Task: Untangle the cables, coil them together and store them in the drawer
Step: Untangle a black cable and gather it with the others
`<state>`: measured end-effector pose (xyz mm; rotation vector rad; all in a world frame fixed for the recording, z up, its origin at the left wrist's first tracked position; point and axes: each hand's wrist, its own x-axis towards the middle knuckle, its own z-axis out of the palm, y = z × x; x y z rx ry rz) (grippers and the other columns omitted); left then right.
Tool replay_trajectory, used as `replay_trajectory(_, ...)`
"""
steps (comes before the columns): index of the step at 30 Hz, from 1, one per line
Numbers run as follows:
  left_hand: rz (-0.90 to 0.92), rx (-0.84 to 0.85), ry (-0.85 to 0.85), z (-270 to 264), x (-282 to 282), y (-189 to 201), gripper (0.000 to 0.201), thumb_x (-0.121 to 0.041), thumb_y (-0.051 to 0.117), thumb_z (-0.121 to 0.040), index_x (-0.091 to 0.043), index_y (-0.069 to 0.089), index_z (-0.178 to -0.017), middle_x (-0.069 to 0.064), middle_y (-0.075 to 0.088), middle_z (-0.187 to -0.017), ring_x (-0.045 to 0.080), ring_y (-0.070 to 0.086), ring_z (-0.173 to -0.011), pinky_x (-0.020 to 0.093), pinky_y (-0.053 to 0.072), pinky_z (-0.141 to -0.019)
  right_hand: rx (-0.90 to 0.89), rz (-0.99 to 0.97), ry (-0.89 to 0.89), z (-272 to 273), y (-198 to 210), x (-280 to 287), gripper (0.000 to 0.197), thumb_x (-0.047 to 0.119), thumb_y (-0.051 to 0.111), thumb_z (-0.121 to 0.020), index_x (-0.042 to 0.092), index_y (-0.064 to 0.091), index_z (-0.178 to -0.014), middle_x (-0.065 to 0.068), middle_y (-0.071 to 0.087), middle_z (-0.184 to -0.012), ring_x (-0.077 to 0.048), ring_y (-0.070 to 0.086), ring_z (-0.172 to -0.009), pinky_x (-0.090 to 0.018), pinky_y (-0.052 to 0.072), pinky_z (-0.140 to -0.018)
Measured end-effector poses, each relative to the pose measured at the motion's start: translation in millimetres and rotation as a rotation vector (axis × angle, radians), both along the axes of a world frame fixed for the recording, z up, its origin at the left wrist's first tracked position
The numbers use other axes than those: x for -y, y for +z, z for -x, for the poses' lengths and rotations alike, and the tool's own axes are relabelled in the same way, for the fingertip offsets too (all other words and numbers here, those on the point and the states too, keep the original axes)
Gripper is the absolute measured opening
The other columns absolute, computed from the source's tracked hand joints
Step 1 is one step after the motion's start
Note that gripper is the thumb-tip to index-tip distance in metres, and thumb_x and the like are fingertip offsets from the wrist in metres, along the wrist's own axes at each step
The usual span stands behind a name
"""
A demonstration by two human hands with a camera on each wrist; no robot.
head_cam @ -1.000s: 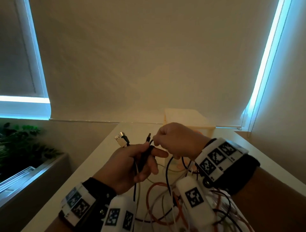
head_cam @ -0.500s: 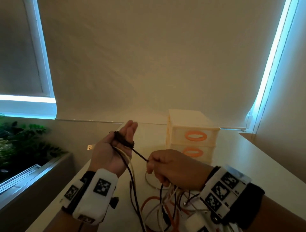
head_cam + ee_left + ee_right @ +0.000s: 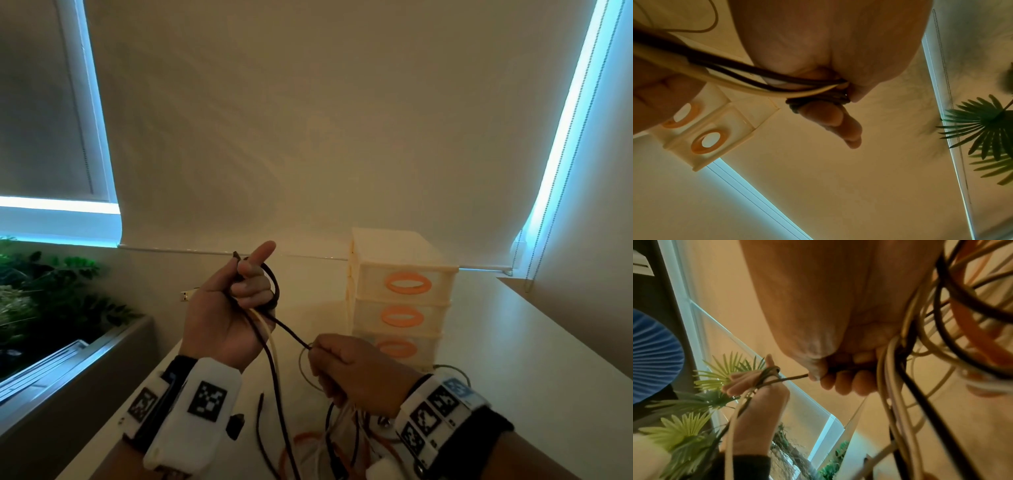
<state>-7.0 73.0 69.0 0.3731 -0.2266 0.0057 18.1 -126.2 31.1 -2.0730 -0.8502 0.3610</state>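
Observation:
My left hand (image 3: 245,291) is raised over the white table, index finger pointing up and the other fingers curled. A black cable (image 3: 275,291) is looped round those fingers, with a white cable (image 3: 270,342) hanging beside it. The loops (image 3: 818,97) show close up in the left wrist view. A taut stretch of the black cable runs down to my right hand (image 3: 317,353), which pinches it (image 3: 797,377) between thumb and fingers. Under that hand lies a tangle of black, white and orange cables (image 3: 325,445). The small drawer unit (image 3: 400,298) with orange handles stands behind, all three drawers closed.
The table (image 3: 513,359) ends at a wall on the right and a roller blind behind. A USB plug (image 3: 186,295) hangs off the table's left edge. Green plants (image 3: 51,291) and a window ledge lie left of and below the table.
The hands were together; the left one rose and turned palm-in. Its straight fingers have since curled over the black cable, and the loop round them is larger. The right hand stays low.

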Motion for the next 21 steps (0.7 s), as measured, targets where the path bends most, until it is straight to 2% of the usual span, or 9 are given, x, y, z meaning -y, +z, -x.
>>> replay_trajectory(2,-0.013,0.089,-0.066,1.3,-4.5,-1.1,0.043,-0.025,0.027,-0.111,-0.001,0.053,-0.135,-0.006,0.056,-0.062,0.006,0.047,-0.046,0.014,0.037,-0.045,-0.001,-0.073,-0.014,-2.1,7.5,4.1,0.029,0.027,0.041,-0.106,0.015,0.053,-0.082,-0.003,0.057,-0.066,-0.017,0.054,-0.059,-0.031,0.048,-0.061)
replay_trajectory(6,-0.092,0.279,-0.202,6.8,-0.7,0.5,0.05,-0.03,0.021,-0.112,0.001,0.052,-0.137,-0.002,0.063,-0.073,0.007,0.05,-0.053,0.018,0.039,-0.051,0.012,-0.338,-0.149,-12.7,22.6,9.4,0.031,0.023,0.039,-0.107,0.014,0.051,-0.08,0.004,0.048,-0.054,-0.013,0.045,-0.05,-0.031,0.043,-0.055)
replay_trajectory(9,-0.068,0.319,-0.244,6.0,-2.3,0.2,0.05,-0.03,0.023,-0.113,0.003,0.049,-0.139,0.001,0.064,-0.077,0.01,0.057,-0.057,0.02,0.043,-0.053,0.02,-0.193,-0.087,-10.4,16.3,4.0,0.029,0.023,0.041,-0.106,0.014,0.053,-0.082,0.001,0.05,-0.061,-0.012,0.046,-0.051,-0.029,0.044,-0.055)
replay_trajectory(12,-0.038,0.289,-0.244,1.9,-8.0,-2.0,0.051,-0.03,0.024,-0.112,0.006,0.05,-0.138,0.003,0.064,-0.078,0.011,0.058,-0.058,0.022,0.046,-0.053,0.028,-0.091,-0.058,-7.5,8.9,3.5,0.025,0.021,0.042,-0.106,0.012,0.055,-0.086,-0.005,0.052,-0.065,-0.014,0.048,-0.053,-0.029,0.045,-0.055)
replay_trajectory(16,-0.124,0.211,-0.119,2.8,-1.0,-1.6,0.048,-0.028,0.029,-0.11,0.004,0.061,-0.128,-0.002,0.06,-0.07,0.007,0.051,-0.051,0.018,0.042,-0.046,0.021,-0.06,-0.087,-12.6,9.8,11.3,0.018,0.016,0.047,-0.103,0.014,0.062,-0.092,-0.003,0.059,-0.068,-0.017,0.058,-0.06,-0.034,0.053,-0.063)
replay_trajectory(19,-0.27,0.091,0.053,2.2,11.1,0.4,0.048,-0.028,0.036,-0.106,0.002,0.072,-0.114,-0.003,0.054,-0.065,0.006,0.045,-0.046,0.017,0.038,-0.041,-0.029,-0.019,-0.081,-12.9,8.9,16.8,0.017,0.01,0.048,-0.102,0.01,0.065,-0.099,-0.002,0.065,-0.079,-0.015,0.066,-0.069,-0.027,0.057,-0.068)
replay_trajectory(21,-0.354,0.028,0.103,2.7,17.2,0.3,0.048,-0.03,0.038,-0.106,0.002,0.073,-0.114,-0.001,0.054,-0.068,0.008,0.045,-0.049,0.017,0.039,-0.043,-0.046,-0.029,-0.069,-12.3,10.0,20.1,0.017,0.006,0.049,-0.101,0.007,0.066,-0.101,-0.003,0.068,-0.082,-0.015,0.069,-0.072,-0.023,0.056,-0.069)
